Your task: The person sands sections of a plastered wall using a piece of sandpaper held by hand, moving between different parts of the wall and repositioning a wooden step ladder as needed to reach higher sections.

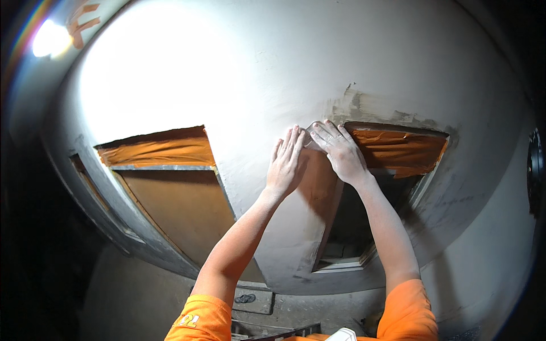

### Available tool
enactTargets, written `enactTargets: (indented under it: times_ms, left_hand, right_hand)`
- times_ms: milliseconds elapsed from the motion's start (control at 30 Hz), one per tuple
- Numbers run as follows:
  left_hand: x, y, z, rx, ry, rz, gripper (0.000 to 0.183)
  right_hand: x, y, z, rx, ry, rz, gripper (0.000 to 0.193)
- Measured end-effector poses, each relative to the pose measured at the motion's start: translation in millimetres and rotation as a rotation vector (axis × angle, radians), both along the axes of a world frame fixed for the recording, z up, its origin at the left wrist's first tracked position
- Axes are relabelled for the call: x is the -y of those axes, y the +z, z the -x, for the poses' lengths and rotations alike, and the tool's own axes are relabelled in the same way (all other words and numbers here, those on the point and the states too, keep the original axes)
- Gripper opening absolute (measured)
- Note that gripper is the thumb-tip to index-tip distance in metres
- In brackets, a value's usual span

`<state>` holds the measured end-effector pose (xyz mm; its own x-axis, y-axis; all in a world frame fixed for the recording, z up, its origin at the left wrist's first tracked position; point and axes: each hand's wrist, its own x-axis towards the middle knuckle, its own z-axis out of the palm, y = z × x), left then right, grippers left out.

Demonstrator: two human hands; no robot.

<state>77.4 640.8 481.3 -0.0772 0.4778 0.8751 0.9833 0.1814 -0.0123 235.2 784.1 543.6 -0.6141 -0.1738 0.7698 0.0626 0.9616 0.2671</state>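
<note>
Both my hands are raised against the pale plastered wall (273, 74), between two framed openings. My left hand (285, 165) lies flat with its fingers stretched upward. Beside it on the right, my right hand (339, 150) is laid flat too, its fingers slightly spread next to the corner of the right opening. Whitish dust coats the fingers. A small pale sheet-like piece (310, 136) shows between the two hands, partly under the right fingers; its kind is unclear. What lies beneath the palms is hidden.
Orange sheeting (401, 150) covers the top of the right window opening; similar orange sheeting (162, 150) hangs above a brown door panel (176, 207) at left. Grey patches of filler (375, 108) mark the wall. A bright lamp (51, 38) shines at upper left.
</note>
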Motion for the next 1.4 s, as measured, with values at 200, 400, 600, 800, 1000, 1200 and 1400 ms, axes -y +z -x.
enactTargets:
  times_ms: [200, 400, 600, 800, 1000, 1200, 1400]
  left_hand:
    - [-26.2, 21.3, 26.6, -0.36, -0.107, 0.058, 0.062]
    - [-34.9, 15.6, 20.7, -0.389, -0.071, 0.065, 0.061]
    - [-28.1, 16.4, 24.4, -0.371, -0.103, 0.101, 0.061]
    - [-31.5, 12.3, 20.5, -0.374, -0.065, 0.074, 0.056]
    - [-23.8, -2.0, 10.7, -0.373, 0.106, 0.181, 0.058]
    - [-37.8, 38.7, -3.5, -0.323, 0.119, -0.013, 0.059]
    - [-46.3, 19.5, -9.1, -0.159, 0.065, -0.106, 0.058]
  right_hand:
    - [-21.3, -55.3, -8.9, 0.003, -0.099, 0.114, 0.065]
    - [-42.7, -91.3, 1.7, -0.268, -0.148, 0.178, 0.091]
    - [-35.7, -58.8, 1.6, -0.556, -0.129, 0.342, 0.091]
    - [-39.1, -81.4, 12.4, -0.327, -0.148, 0.285, 0.085]
    - [-45.4, -89.9, -10.8, -0.205, -0.272, 0.173, 0.08]
    - [-27.1, -64.0, -8.0, -0.244, -0.32, 0.219, 0.078]
    - [-37.8, -125.3, -6.4, -0.16, -0.361, 0.259, 0.088]
